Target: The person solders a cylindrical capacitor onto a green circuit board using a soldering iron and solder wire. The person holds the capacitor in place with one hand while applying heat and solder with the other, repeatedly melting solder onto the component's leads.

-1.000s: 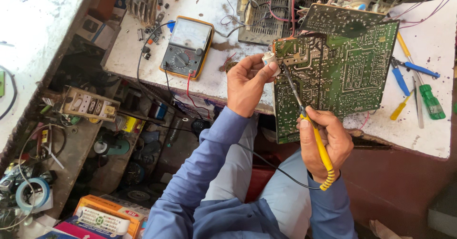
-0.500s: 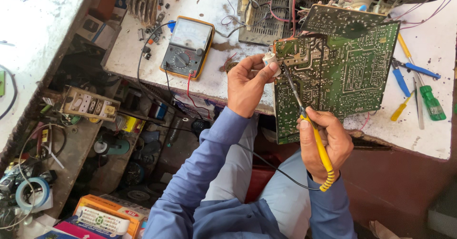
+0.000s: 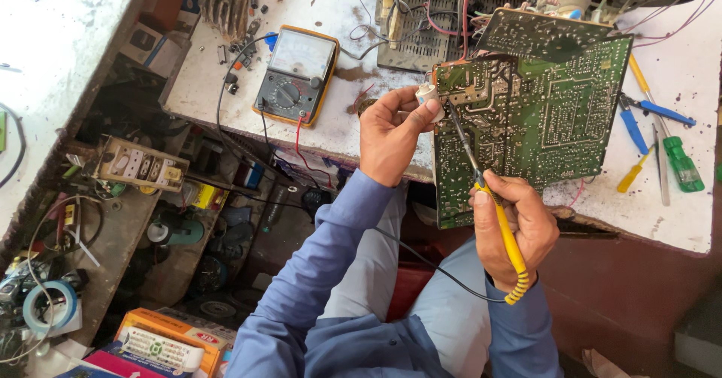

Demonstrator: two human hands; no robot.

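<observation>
Soldering iron (image 3: 492,220) with its yellow handle sits clenched in the right hand (image 3: 519,227), tip on the green circuit board (image 3: 534,115) overhanging the white bench's (image 3: 331,130) near edge, left hand (image 3: 391,133) pinching a small white part (image 3: 427,94) at the board's corner, multimeter (image 3: 295,77) farther back.

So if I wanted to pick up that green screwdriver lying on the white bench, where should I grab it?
Probably by the see-through green plastic handle of the green screwdriver, coming down from above. It lies flat on the white workbench with its thin metal shaft pointing away toward the back. The handle is the thickest part, and its sides look free for fingers, though a thin metal tool lies close beside it.
</observation>
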